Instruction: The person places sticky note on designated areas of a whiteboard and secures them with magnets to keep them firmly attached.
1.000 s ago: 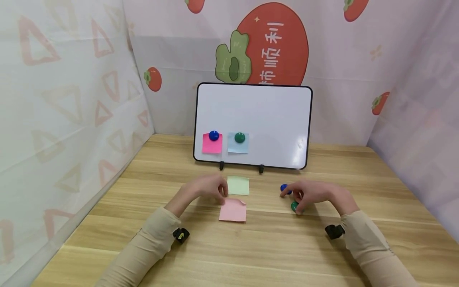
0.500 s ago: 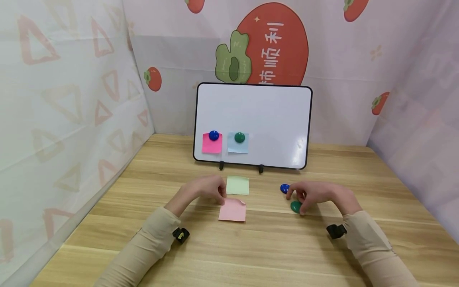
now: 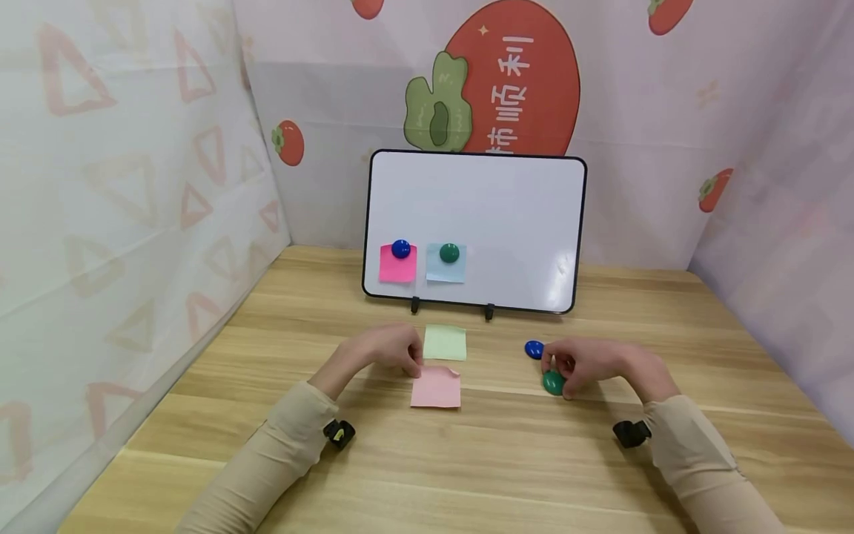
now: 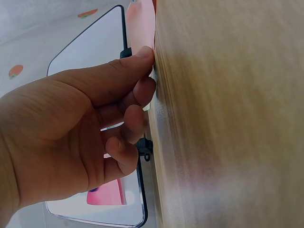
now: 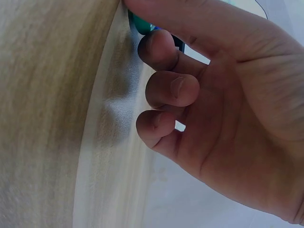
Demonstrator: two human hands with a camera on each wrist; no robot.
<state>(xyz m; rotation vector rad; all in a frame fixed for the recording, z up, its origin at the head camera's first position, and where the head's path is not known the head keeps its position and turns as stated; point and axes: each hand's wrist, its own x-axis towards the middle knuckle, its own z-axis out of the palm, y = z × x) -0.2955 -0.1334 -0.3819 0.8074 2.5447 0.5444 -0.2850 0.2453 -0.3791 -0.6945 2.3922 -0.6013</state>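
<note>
My left hand [image 3: 394,348] is at the upper left corner of a pink sticky note [image 3: 436,388] lying on the table. In the left wrist view the thumb and forefinger pinch that note's edge [image 4: 141,23]. Just behind it lies a pale green sticky note [image 3: 445,343]. On the right, my right hand [image 3: 590,363] has thumb and forefinger around a green round magnet [image 3: 553,383] on the table; the right wrist view shows the green magnet [image 5: 141,23] partly hidden by the thumb. A blue round magnet [image 3: 534,349] lies just behind, beside the forefinger.
A whiteboard [image 3: 514,222] stands on small black feet [image 3: 489,311] at the back. On it, a blue magnet [image 3: 401,248] holds a bright pink note [image 3: 397,270] and a green magnet [image 3: 449,253] a light blue one [image 3: 445,274]. Patterned cloth [image 3: 320,96] hangs around the table.
My right forefinger has drawn back from the blue magnet towards the green one, closing in on the thumb. My left hand stays at the pink note's corner. The head view has shifted slightly.
</note>
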